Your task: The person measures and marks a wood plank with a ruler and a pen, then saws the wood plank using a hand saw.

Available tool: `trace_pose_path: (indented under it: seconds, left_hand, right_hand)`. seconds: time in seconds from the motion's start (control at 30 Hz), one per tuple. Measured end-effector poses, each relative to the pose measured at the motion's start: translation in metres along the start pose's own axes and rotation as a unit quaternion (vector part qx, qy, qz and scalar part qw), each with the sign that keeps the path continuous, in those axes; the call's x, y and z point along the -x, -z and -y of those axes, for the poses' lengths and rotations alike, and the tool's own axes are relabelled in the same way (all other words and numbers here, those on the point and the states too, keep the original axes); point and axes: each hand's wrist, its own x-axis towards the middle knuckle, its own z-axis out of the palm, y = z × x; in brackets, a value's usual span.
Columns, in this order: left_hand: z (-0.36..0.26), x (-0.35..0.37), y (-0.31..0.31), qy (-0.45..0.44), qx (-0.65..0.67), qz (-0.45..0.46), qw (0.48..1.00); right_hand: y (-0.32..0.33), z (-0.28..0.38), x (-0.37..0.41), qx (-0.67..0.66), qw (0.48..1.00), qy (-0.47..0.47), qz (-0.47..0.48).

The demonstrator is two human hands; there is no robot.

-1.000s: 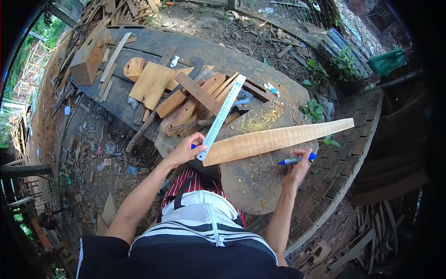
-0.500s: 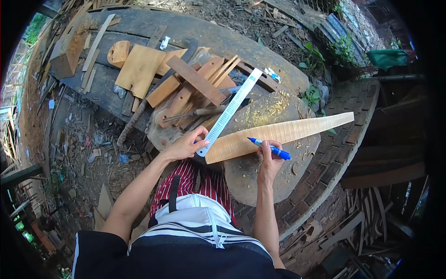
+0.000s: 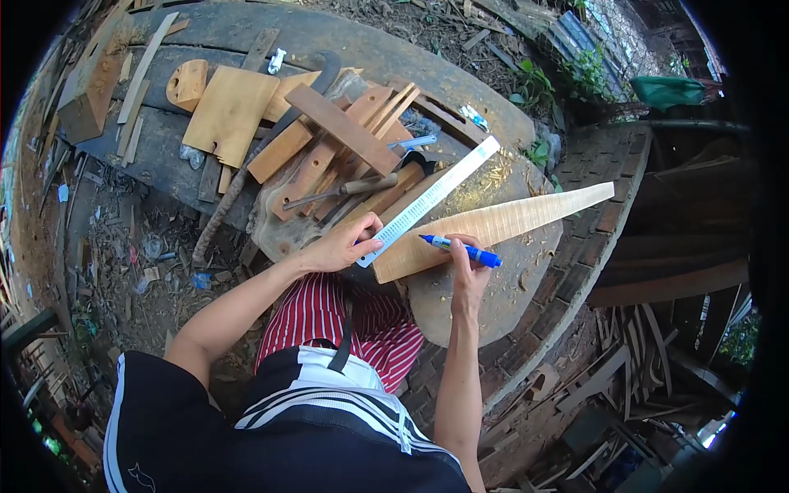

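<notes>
My left hand (image 3: 347, 243) is closed on the near end of a white metal ruler (image 3: 431, 200), thumb on top. The ruler slants up to the right, along the left side of a tapered pale board (image 3: 499, 223). This board lies across a round wood stump (image 3: 477, 306), its narrow end pointing right. My right hand (image 3: 468, 271) grips a blue marker (image 3: 485, 256) between thumb and fingers. Its dark tip points left, close over the wide part of the board.
Behind the ruler lies a pile of wooden blocks (image 3: 343, 130) with a wooden-handled chisel (image 3: 370, 186). A flat wooden piece (image 3: 232, 115) and a curved dark blade (image 3: 322, 85) rest on the dark bench (image 3: 370, 41). Yellow shavings (image 3: 498, 174) cover part of the stump. A brick ledge (image 3: 596, 238) runs along the right.
The ruler has swung clockwise, its far end now further right and nearer the board's line. The marker has shifted slightly left, and the whole view has tilted a little.
</notes>
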Motion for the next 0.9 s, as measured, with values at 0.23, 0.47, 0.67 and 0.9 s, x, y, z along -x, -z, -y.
trace_pose_path:
  seconds: [0.23,0.47,0.67,0.9]
  left_hand:
    - [0.013,-0.003,-0.01,-0.003,0.038,-0.022,0.999]
    - [0.013,-0.002,-0.025,-0.011,0.043,-0.081,0.996]
    - [0.017,0.004,-0.049,-0.017,0.014,-0.211,0.977]
    - [0.023,0.004,-0.087,-0.008,-0.008,-0.382,0.924]
  right_hand:
    - [0.009,-0.001,0.005,0.017,1.0,-0.008,0.018]
    - [0.022,-0.019,0.002,-0.023,0.995,0.029,0.088]
    - [0.035,-0.026,-0.008,0.035,0.979,0.114,0.162]
    - [0.051,-0.015,-0.021,-0.04,0.963,0.075,0.257]
